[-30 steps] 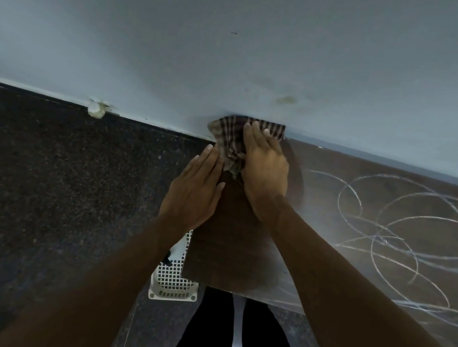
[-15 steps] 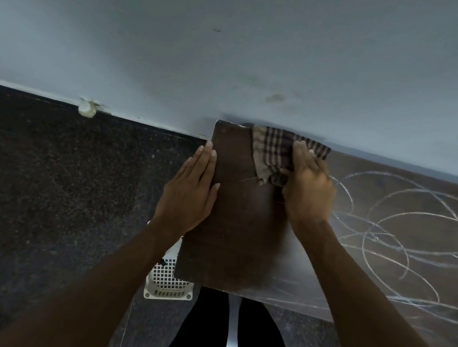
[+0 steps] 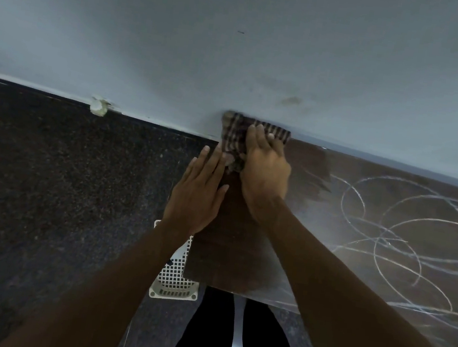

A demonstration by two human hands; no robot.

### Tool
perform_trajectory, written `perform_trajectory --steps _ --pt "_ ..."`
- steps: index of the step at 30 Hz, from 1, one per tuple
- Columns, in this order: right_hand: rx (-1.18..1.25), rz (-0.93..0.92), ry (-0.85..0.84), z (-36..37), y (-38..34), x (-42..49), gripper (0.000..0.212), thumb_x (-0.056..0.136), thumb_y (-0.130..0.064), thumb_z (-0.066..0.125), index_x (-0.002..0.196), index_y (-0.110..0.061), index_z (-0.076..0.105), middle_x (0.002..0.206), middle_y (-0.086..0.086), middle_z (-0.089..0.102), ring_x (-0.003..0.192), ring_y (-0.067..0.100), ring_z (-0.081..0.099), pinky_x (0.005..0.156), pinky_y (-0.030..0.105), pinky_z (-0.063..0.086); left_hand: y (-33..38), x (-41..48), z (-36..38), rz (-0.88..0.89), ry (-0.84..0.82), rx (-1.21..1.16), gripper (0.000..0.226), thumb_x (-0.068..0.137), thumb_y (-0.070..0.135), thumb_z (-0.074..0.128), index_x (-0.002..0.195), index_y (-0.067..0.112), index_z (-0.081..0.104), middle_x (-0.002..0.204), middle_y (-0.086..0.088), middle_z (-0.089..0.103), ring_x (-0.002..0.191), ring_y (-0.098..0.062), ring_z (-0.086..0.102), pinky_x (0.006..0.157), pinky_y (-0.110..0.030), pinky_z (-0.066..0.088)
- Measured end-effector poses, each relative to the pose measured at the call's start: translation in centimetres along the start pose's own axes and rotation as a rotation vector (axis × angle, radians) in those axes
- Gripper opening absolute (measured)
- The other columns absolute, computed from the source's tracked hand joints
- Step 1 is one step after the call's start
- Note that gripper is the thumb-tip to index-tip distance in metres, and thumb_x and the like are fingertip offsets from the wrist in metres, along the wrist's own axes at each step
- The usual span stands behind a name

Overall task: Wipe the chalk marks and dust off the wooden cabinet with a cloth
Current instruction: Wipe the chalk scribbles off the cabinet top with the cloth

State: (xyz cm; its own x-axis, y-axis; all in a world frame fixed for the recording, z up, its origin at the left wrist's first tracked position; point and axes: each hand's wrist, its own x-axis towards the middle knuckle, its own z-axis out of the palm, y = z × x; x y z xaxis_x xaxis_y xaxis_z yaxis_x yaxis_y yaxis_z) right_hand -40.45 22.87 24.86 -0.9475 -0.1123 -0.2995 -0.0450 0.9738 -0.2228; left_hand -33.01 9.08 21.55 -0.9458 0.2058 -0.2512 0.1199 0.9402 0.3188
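At the cabinet's [image 3: 240, 251] far-left corner, right hand [image 3: 264, 175] grips bunched cloth [image 3: 234, 137]; left hand [image 3: 199, 195] lies flat, open.

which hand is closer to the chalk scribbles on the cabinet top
Right. The right hand presses the cloth just left of the chalk scribbles; the left hand lies flat farther left, at the cabinet's edge.
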Motion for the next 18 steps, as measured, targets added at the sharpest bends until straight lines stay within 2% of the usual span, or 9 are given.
perform_trajectory --steps 3,5,8,11,14,17,18 --pt "0.026 -0.053 -0.024 0.6 -1.9 0.2 0.067 0.094 -0.017 0.061 0.153 -0.01 0.03 0.158 0.007 0.034 0.141 0.032 0.036 0.094 0.049 0.054 -0.6 -0.6 -0.6 -0.107 0.051 -0.076 0.051 0.108 0.021 0.041 0.156 0.003 0.033 0.166 -0.014 0.025 0.157 -0.029 0.013 0.128 -0.048 0.02" --pt "0.021 -0.084 0.008 0.8 -2.3 -0.4 0.071 0.087 -0.01 0.068 0.15 -0.009 0.036 0.155 0.008 0.041 0.138 0.031 0.041 0.094 0.045 0.054 -1.2 -1.1 -1.2 -0.156 0.101 -0.079 0.049 0.108 0.021 0.038 0.152 -0.003 0.039 0.161 -0.021 0.033 0.154 -0.035 0.023 0.125 -0.052 0.027" --pt "0.003 -0.165 0.066 1.6 -2.2 -2.9 0.077 0.071 -0.017 0.086 0.14 -0.012 0.052 0.142 0.005 0.056 0.127 0.026 0.055 0.085 0.039 0.057 -2.3 -0.6 -2.3 -0.125 0.14 -0.063 0.05 0.106 0.019 0.037 0.148 -0.008 0.041 0.157 -0.026 0.038 0.149 -0.04 0.031 0.121 -0.054 0.033" --pt "0.039 -0.255 0.055 3.0 -1.5 -6.9 0.09 0.055 -0.026 0.093 0.137 -0.014 0.057 0.138 0.003 0.06 0.123 0.024 0.059 0.086 0.04 0.057 -2.7 1.4 -3.4 -0.037 0.152 -0.071 0.049 0.107 0.016 0.041 0.151 -0.007 0.038 0.159 -0.024 0.037 0.15 -0.038 0.032 0.122 -0.046 0.031" --pt "0.052 -0.297 0.018 4.1 0.2 -10.2 0.081 0.062 -0.016 0.082 0.139 -0.018 0.056 0.142 -0.001 0.057 0.127 0.021 0.057 0.088 0.04 0.055 -1.9 3.8 -4.1 0.085 0.132 -0.059 0.049 0.108 0.016 0.041 0.153 -0.003 0.036 0.16 -0.02 0.036 0.151 -0.034 0.031 0.124 -0.045 0.031" --pt "0.11 -0.254 -0.021 3.8 2.8 -11.4 0.07 0.074 -0.011 0.048 0.143 -0.021 0.051 0.147 -0.004 0.052 0.133 0.02 0.052 0.091 0.044 0.054 -0.4 5.6 -4.1 0.248 0.117 0.008 0.048 0.108 0.019 0.042 0.151 -0.003 0.04 0.159 -0.021 0.039 0.15 -0.034 0.035 0.123 -0.045 0.033" --pt "0.113 -0.238 -0.024 3.4 3.7 -11.5 0.071 0.074 -0.01 0.045 0.144 -0.021 0.05 0.148 -0.004 0.052 0.134 0.02 0.05 0.092 0.044 0.055 0.0 6.1 -4.1 0.288 0.115 0.028 0.048 0.108 0.019 0.043 0.15 -0.004 0.042 0.158 -0.021 0.039 0.15 -0.033 0.036 0.122 -0.045 0.034"
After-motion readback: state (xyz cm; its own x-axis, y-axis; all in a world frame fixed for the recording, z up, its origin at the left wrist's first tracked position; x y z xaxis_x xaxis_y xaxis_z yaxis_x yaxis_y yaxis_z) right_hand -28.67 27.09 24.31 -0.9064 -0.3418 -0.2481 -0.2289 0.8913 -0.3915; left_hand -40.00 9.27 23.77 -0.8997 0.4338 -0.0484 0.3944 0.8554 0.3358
